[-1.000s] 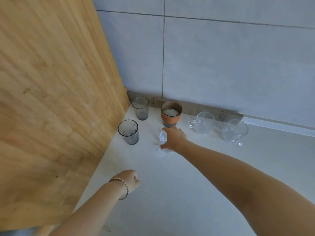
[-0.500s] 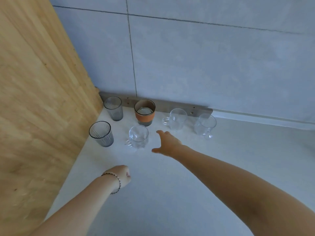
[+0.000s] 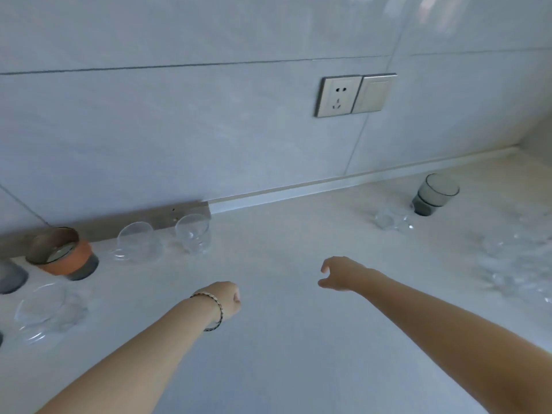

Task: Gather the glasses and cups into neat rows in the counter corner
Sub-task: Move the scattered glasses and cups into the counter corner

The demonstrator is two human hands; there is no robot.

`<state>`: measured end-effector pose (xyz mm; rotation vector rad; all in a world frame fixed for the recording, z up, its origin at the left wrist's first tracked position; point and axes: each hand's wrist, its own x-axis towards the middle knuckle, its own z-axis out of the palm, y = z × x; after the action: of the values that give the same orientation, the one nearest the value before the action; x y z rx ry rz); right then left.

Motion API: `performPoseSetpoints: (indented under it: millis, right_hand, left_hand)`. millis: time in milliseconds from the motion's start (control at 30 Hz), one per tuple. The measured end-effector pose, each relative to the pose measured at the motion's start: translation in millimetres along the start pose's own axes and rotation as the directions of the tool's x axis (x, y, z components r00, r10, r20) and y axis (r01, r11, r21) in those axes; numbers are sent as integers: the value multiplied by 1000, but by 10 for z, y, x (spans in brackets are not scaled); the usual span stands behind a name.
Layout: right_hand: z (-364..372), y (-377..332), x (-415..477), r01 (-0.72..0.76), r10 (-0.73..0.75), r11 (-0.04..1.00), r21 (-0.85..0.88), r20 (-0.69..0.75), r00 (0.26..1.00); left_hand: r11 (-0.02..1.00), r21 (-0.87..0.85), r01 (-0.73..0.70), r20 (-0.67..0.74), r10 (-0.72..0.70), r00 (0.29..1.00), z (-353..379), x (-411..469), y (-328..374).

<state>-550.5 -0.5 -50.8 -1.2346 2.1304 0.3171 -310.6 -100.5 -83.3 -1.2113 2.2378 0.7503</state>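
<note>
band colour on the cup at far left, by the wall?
The band is orange, on a dark grey cup; head view, far left.

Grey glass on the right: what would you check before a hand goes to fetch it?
1. Right hand free: ok, fingers relaxed, holding nothing.
2. Left hand free: ok, curled, holding nothing.
3. Grey glass upright: ok, it stands near the wall, far from the corner group.
4. Reach line free: not ok, a small clear glass stands just before it, likely close to the hand's way.
5. Blurred glasses at the right edge: cannot tell how many or how they stand.
6. Room in the front row: ok, bare counter shows right of the front cup.
</note>
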Motion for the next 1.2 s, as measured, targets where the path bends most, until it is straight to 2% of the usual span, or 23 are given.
performPoseSetpoints:
  millis: [233, 433, 600, 733, 900, 1200]
  right_hand:
    - [-489, 1766, 261, -92, 94, 995, 28, -66, 993]
    - [-1073, 2477, 663, -109, 135, 986, 129, -214, 967]
    - [-1328, 2493, 1056, -50, 97, 978, 201, -229, 969]
    - [-1236, 2361, 1244, 14, 17, 991, 132, -228, 974]
    - [-1143, 2335, 1335, 42, -1, 988, 149, -263, 965]
    - [-988, 2137, 1003, 135, -139, 990, -34, -239, 961]
  left_hand:
    - [1000, -19, 1, 18, 0, 1000, 234, 556, 1424]
    - [997, -33, 70, 65, -67, 996, 379, 750, 2058]
    - [988, -48, 147, 46, -145, 988, 298, 805, 2182]
    - [984, -35, 173, 9, -173, 985, 213, 798, 2160]
    - [967, -71, 245, 32, -243, 969, 164, 800, 2094]
    - [962, -129, 243, 61, -236, 970, 220, 645, 1917]
